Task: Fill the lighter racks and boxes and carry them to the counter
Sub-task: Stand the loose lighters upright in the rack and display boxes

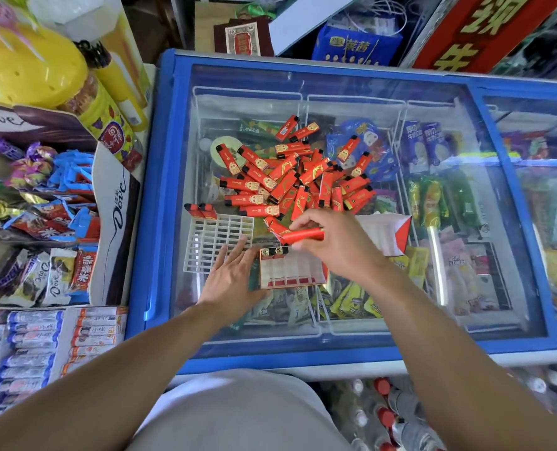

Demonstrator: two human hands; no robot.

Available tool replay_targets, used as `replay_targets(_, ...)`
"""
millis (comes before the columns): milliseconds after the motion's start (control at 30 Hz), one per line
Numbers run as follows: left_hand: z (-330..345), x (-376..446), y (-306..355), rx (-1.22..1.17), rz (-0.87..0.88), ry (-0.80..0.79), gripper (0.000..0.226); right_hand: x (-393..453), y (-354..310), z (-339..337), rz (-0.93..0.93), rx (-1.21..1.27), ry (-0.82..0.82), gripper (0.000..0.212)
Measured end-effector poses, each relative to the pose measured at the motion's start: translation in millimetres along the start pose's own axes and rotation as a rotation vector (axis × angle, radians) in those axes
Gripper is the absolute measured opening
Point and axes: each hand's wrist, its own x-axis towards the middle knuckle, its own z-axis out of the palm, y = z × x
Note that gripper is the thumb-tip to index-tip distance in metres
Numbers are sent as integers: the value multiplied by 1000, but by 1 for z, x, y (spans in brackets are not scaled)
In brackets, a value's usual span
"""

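1. The freezer (160, 222), a blue-framed chest with a sliding glass lid, serves as the worktop; everything for the task lies on its glass.
2. A loose pile of lighters (290, 177) spreads over the middle of the lid, red bodies with black caps, many overlapping. They look light, rigid and smooth, so I judge they slide easily on glass and slip if pinched by the narrow edges; gripping across the flat faces seems safest.
3. The white rack (218, 242) sits at the near left of the pile, a plastic grid of open slots with two lighters (200, 210) standing at its far corner. It appears stiff but light, likely to skate or tip once loaded, so lift it by two opposite sides.
4. The red box (291, 270) lies just right of the rack, divided into cells, two lighters already in its far left end. Thin card probably flexes; support it from beneath when carrying.
5. A second open box (386, 234) sits behind the right wrist.
6. The left hand (231, 278) rests flat, fingers straight, holding nothing, fingertips on the rack's near edge, beside the box.
7. The right hand (332, 245) pinches one lighter (303, 235) lengthways above the box's far edge.
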Motion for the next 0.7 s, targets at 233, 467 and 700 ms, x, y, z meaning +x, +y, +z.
replay_targets(233, -5, -1, 5, 7, -19, -8, 97, -21, 1, 35, 85, 20, 86, 26)
replay_targets(467, -2, -2, 3, -51, -5, 11, 97, -22, 12, 44, 63, -103, 185, 20)
replay_targets(700, 0, -1, 3, -45, -19, 9, 99, -18, 22, 58, -43, -191, 239, 25)
